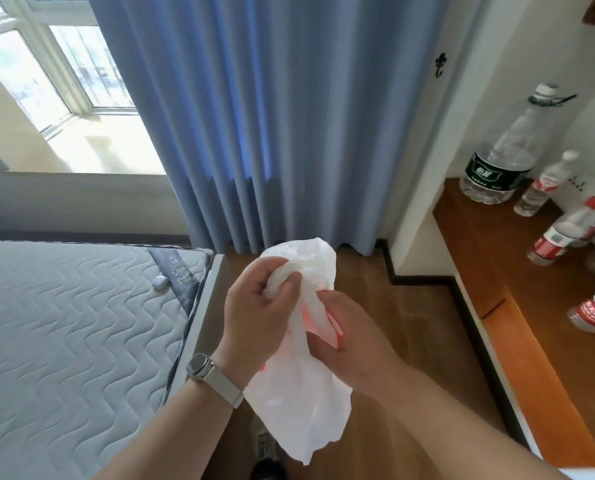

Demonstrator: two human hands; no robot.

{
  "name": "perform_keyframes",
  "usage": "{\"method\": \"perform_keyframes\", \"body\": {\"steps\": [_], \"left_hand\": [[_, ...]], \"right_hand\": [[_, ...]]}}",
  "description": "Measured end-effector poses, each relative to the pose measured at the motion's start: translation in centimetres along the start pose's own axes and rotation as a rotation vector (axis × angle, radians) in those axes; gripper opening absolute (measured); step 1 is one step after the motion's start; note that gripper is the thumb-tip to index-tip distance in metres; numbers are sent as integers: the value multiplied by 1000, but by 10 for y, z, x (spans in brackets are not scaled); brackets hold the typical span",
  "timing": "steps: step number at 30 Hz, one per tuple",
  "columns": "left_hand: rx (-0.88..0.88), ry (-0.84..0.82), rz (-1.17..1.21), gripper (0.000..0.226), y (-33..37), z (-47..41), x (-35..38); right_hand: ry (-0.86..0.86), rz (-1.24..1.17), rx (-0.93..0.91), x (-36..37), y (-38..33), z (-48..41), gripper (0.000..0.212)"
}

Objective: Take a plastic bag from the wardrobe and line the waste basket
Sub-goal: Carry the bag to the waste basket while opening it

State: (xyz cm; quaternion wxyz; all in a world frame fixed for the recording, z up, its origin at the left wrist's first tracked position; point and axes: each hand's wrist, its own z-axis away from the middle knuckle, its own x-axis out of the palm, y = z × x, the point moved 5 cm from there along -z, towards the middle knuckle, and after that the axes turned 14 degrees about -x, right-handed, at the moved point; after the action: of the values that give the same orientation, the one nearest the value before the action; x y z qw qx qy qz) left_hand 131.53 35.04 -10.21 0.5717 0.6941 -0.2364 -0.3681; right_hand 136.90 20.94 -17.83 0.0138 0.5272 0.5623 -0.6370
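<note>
Two hands are holding a crumpled white plastic bag [303, 403] in the air over the wooden floor [410, 306].

The bag is hanging between the hands, so fetching it from the wardrobe looks done. Opening it and lining are left, and no waste basket is showing. The left hand [254, 306], wearing a watch [199, 365], is curling its fingers round the bunched top. The right hand [351, 341] is gripping the film just below, fingers partly hidden behind it. A mattress [64, 323] is lying to the left, and bottles [497, 161] are standing on a desk [497, 271] to the right.
</note>
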Motion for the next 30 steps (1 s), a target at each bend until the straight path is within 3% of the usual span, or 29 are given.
{"method": "perform_keyframes", "body": {"steps": [12, 22, 30], "left_hand": [[-46, -67, 173, 28, -16, -225, -34], [-97, 53, 206, 20, -37, -340, -34], [-75, 203, 106, 37, -46, -444, -7]], "right_hand": [[43, 34, 5, 14, 7, -217, 41], [-64, 8, -117, 7, 34, -338, 43], [-171, -54, -221, 9, 95, -457, 45]]}}
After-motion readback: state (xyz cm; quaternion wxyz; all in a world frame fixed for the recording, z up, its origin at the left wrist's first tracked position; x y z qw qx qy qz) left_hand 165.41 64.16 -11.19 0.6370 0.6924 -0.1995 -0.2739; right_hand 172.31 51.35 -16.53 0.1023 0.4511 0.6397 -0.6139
